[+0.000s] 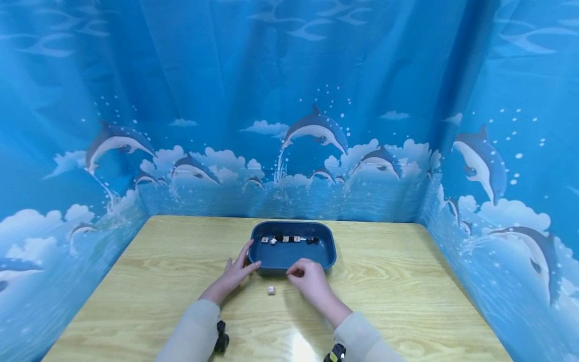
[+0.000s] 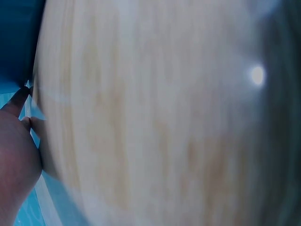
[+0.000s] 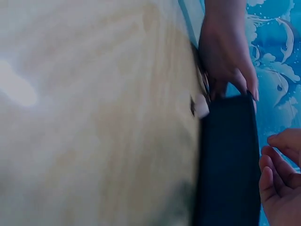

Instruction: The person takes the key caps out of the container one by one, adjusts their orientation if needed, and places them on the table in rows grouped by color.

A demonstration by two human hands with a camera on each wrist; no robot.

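Note:
A dark blue rectangular bin [image 1: 296, 259] sits at the middle of the table's far side. Inside, small white cube-like pieces [image 1: 296, 239] and small black pieces [image 1: 312, 241] lie in a rough row along the back. My left hand [image 1: 232, 275] touches the bin's left end with fingers spread, the index finger by the left rim and the thumb at the front corner. At the front rim is my right hand [image 1: 309, 281], its fingers loosely curled; nothing shows between them in the right wrist view. A white cube-like piece [image 1: 271, 290] lies on the table between the hands.
The wooden table [image 1: 398, 291] runs back to a blue dolphin-print curtain [image 1: 280, 125], which also stands along both sides. A bright light reflection lies on the tabletop near the front. Dark wrist devices [image 1: 221, 338] sit at the sleeves.

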